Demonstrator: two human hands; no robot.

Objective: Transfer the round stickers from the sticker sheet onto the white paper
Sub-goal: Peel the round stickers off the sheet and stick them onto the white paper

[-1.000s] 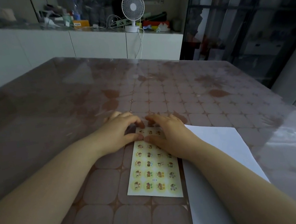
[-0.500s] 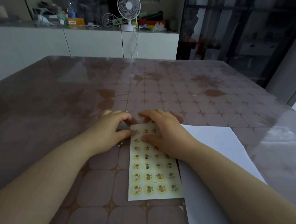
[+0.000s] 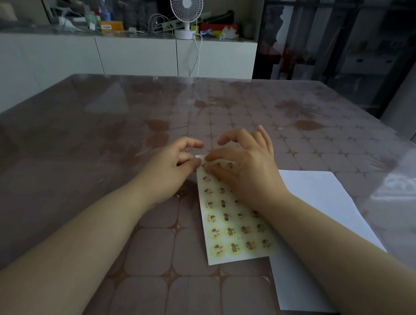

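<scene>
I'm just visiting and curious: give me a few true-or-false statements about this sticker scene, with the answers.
1. The sticker sheet lies left of the white paper. True.
2. The left hand and right hand are both at the sheet's far end. True.
3. The white paper is already covered with stickers. False: its visible part is blank.
4. The fan lies tipped over. False: it stands upright on the counter.

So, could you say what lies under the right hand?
The right hand covers the far rows of the pale yellow rectangular sticker sheet; the part beneath is hidden.
</scene>
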